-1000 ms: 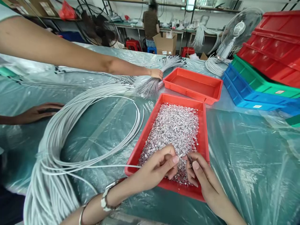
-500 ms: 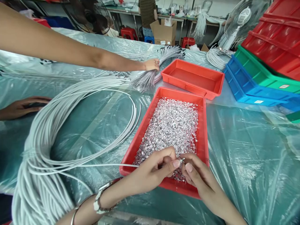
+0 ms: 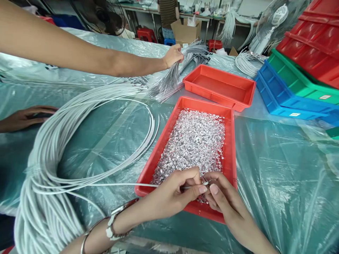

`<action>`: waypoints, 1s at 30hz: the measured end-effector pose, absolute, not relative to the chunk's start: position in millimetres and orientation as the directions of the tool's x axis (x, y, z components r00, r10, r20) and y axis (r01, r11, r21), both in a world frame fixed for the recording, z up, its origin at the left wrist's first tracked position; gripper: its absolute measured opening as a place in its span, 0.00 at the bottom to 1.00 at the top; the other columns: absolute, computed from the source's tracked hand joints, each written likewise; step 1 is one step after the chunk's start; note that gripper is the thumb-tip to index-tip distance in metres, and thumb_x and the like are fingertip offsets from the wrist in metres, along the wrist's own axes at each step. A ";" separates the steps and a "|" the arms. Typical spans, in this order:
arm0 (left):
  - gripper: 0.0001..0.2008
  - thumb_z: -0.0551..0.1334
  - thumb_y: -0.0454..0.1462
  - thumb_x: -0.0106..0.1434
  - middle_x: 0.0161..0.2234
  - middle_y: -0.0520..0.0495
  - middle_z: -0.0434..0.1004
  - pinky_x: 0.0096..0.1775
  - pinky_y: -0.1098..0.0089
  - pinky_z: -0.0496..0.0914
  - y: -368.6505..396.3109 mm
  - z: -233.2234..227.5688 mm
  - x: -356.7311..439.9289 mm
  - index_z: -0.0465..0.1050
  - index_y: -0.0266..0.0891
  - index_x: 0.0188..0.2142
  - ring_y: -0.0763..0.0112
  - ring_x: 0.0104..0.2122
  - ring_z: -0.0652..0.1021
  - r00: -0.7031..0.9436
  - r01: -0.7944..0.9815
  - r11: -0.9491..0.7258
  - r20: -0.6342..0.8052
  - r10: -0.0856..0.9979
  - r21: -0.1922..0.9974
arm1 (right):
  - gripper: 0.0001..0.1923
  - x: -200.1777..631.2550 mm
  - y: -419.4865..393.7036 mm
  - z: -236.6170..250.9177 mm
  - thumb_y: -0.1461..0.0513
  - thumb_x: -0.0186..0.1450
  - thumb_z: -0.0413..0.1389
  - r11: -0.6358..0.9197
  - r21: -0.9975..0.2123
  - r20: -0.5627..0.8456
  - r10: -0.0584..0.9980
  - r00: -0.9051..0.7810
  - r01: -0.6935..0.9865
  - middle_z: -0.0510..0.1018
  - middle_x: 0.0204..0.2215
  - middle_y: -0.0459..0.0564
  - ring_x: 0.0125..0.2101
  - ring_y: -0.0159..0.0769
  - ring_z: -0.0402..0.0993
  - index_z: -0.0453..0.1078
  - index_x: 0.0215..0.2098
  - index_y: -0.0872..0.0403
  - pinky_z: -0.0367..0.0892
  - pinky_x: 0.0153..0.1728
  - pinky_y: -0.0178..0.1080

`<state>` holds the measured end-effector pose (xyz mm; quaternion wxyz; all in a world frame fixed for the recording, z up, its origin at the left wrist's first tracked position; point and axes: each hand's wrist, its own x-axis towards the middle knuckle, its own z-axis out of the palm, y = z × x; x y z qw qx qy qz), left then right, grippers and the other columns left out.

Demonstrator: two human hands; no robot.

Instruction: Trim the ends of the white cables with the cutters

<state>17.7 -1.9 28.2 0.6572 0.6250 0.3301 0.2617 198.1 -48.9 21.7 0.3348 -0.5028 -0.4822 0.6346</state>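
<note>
My left hand pinches a white cable near its end, over the near part of a red tray. The cable's tip pokes out between thumb and forefinger. My right hand is closed at that tip, thumb and fingers pressed together; whatever small thing they pinch is mostly hidden. Beneath both hands, many small shiny metal pieces fill the tray. From my left hand the cable runs left to a thick looped bundle of white cables.
Beyond the tray stands a second red tray. Another person's hand grips a bundle of thin grey wires; a further hand rests at left. Stacked blue, green and red crates and a fan are at right.
The other person's hand has risen, lifting part of the grey wire bundle. My right fingers have come closer round the cable tip; my left hand has barely moved.
</note>
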 end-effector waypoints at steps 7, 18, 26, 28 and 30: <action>0.13 0.56 0.36 0.69 0.22 0.58 0.58 0.23 0.73 0.53 -3.7 23.6 17.5 0.58 0.40 0.27 0.78 0.22 0.59 0.648 0.082 0.062 -0.100 0.755 0.995 | 0.12 192.1 -49.6 17.6 0.49 0.72 0.48 -0.281 -0.959 -0.263 0.929 -0.261 -0.035 0.63 0.28 0.41 0.28 0.31 0.59 0.65 0.44 0.46 0.57 0.31 0.34; 0.11 0.55 0.40 0.71 0.20 0.57 0.63 0.24 0.74 0.55 -7.6 23.3 10.5 0.59 0.40 0.31 0.79 0.20 0.62 0.651 -0.080 0.181 -0.086 0.754 0.980 | 0.09 196.8 -50.9 18.5 0.52 0.73 0.48 -0.206 -0.976 -0.218 0.946 -0.238 0.077 0.67 0.32 0.42 0.34 0.33 0.66 0.63 0.47 0.45 0.63 0.38 0.34; 0.13 0.55 0.41 0.71 0.19 0.57 0.64 0.22 0.76 0.55 -3.4 23.0 9.6 0.58 0.40 0.31 0.81 0.18 0.61 0.685 -0.193 0.259 -0.059 0.727 0.946 | 0.11 196.9 -51.0 18.9 0.49 0.70 0.51 -0.218 -0.976 -0.215 0.967 -0.140 -0.004 0.65 0.29 0.41 0.29 0.32 0.61 0.66 0.47 0.42 0.62 0.35 0.33; 0.12 0.55 0.40 0.71 0.19 0.57 0.63 0.21 0.76 0.54 -2.7 23.8 10.1 0.58 0.40 0.31 0.81 0.18 0.61 0.705 -0.186 0.268 -0.062 0.707 0.945 | 0.12 195.9 -51.7 22.9 0.49 0.67 0.56 -0.210 -0.977 -0.206 0.974 -0.097 -0.035 0.62 0.25 0.40 0.26 0.31 0.56 0.69 0.45 0.41 0.58 0.30 0.32; 0.12 0.54 0.39 0.71 0.18 0.57 0.62 0.21 0.76 0.53 -2.1 24.7 10.4 0.58 0.39 0.31 0.81 0.17 0.60 0.724 -0.165 0.268 -0.068 0.687 0.949 | 0.09 194.8 -52.1 26.2 0.51 0.65 0.60 -0.221 -0.975 -0.218 0.973 -0.078 -0.020 0.58 0.23 0.39 0.23 0.31 0.52 0.72 0.43 0.41 0.54 0.27 0.32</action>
